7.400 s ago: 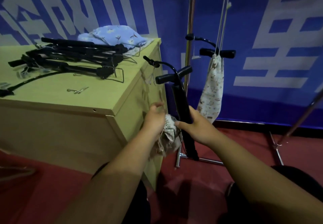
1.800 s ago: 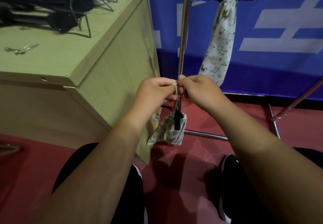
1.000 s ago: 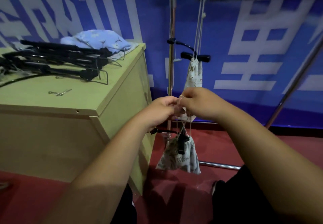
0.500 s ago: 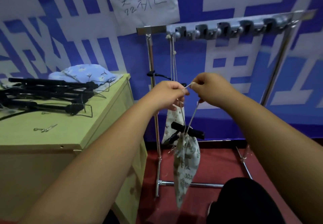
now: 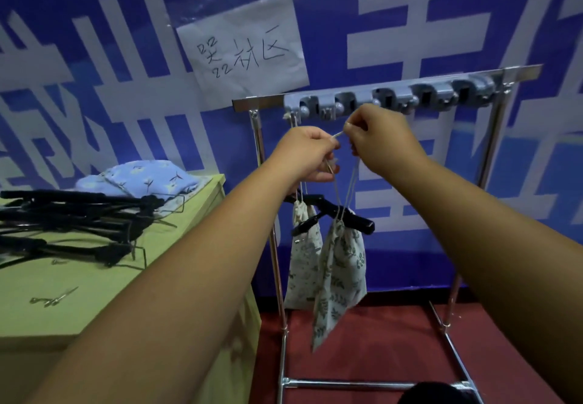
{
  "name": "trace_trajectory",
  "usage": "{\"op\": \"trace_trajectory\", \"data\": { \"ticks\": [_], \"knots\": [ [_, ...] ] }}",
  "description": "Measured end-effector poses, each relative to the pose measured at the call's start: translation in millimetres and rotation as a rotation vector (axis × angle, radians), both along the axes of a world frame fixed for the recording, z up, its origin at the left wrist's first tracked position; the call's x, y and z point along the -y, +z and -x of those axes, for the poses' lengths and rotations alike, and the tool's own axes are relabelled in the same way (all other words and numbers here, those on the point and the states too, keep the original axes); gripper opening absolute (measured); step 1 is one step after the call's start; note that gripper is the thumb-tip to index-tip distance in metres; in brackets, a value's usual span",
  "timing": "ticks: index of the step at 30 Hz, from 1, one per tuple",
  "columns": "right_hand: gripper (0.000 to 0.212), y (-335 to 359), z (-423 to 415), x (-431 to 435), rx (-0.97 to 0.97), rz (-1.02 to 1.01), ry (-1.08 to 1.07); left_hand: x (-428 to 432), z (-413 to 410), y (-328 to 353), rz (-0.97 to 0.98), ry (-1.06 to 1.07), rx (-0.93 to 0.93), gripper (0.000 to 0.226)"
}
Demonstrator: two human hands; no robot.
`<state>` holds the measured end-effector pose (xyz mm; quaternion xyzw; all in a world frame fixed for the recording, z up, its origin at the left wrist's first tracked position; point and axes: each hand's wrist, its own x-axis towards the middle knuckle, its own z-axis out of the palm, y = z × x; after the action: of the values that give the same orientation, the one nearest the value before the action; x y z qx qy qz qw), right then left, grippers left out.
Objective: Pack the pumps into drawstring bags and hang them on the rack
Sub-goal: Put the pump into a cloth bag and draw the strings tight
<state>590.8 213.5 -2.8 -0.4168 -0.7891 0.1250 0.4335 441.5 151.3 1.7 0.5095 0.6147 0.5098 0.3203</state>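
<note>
Both hands are up in front of the rack [image 5: 258, 100]. The left hand [image 5: 306, 154] and the right hand [image 5: 378, 138] each pinch the white cord [image 5: 339, 133] of one leaf-print drawstring bag [image 5: 342, 264], fingers curled tight on it. The bag dangles below the hands with the black handle of one pump [image 5: 356, 220] poking out of its cinched mouth. Just behind it a second printed bag [image 5: 299, 268] hangs by its own cord from the leftmost hook, also with a black handle showing, so that makes two bags at the rack. I count five grey holders on the hook strip [image 5: 391, 97]. To the left, the wooden bench [image 5: 94, 302] carries a heap of black pumps [image 5: 72, 220], too tangled to count, a small pile of blue flowered bags [image 5: 142, 176], and a few small metal bits [image 5: 53, 299]. One handwritten paper note [image 5: 243, 47] is stuck on the blue wall.
</note>
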Motion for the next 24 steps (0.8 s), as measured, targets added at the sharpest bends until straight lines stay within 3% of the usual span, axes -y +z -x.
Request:
{"op": "trace_trajectory", "data": {
  "ticks": [6,14,19,24],
  "knots": [
    [0.02,30,10,-30,0.098,-0.106,-0.03,-31,-1,35,-0.051,0.121,0.148,0.012],
    [0.02,50,30,-59,0.194,-0.091,-0.138,-80,5,46,-0.07,0.285,0.115,0.016],
    [0.024,51,41,-62,0.214,-0.057,-0.119,-92,6,38,-0.138,0.406,-0.21,0.012],
    [0.023,41,52,-68,0.224,0.015,-0.133,-90,20,27,0.005,0.35,-0.347,0.016]
  ]
}}
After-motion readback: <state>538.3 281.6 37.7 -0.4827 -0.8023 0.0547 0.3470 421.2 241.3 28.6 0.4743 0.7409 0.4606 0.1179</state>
